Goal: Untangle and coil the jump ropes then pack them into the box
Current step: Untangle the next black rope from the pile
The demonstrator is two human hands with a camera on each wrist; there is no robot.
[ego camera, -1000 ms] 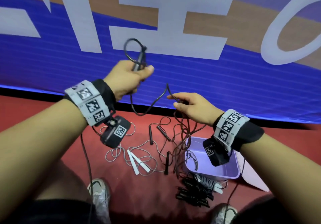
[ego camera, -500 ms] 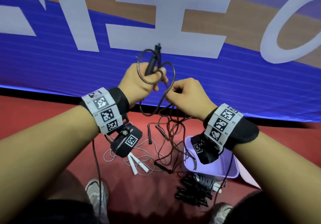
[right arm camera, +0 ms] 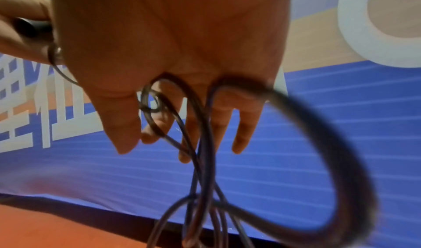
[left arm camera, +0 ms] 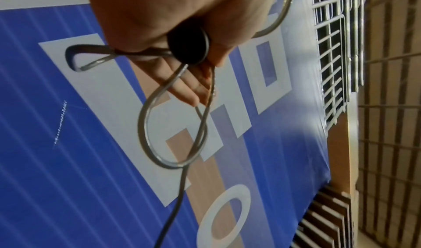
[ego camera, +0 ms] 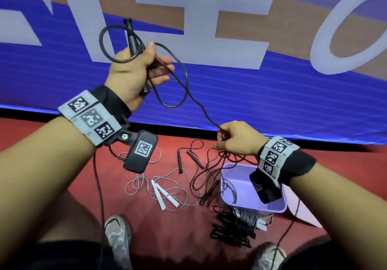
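Note:
My left hand (ego camera: 134, 70) is raised and grips the black handle (ego camera: 132, 39) of a black jump rope, with two loops of its cord (ego camera: 186, 85) gathered in the fist. The left wrist view shows the handle's round end (left arm camera: 188, 47) in the palm and a loop (left arm camera: 145, 126) hanging below. The cord runs down and right to my right hand (ego camera: 238, 139), which pinches it; more strands (right arm camera: 205, 144) hang through its fingers toward the floor. The purple box (ego camera: 272, 210) stands on the red floor below the right wrist, with a bit of cord in it.
A white-handled rope (ego camera: 165, 194) and another black rope (ego camera: 180, 160) lie loose and tangled on the floor left of the box. Coiled rope bundles (ego camera: 234, 227) lie in front of the box. A lid (ego camera: 303, 211) lies to its right. My shoes (ego camera: 118, 234) are at the bottom.
The hands were close together half a second ago; now the right hand has dropped down and right along the cord. The left hand stays raised with one more loop.

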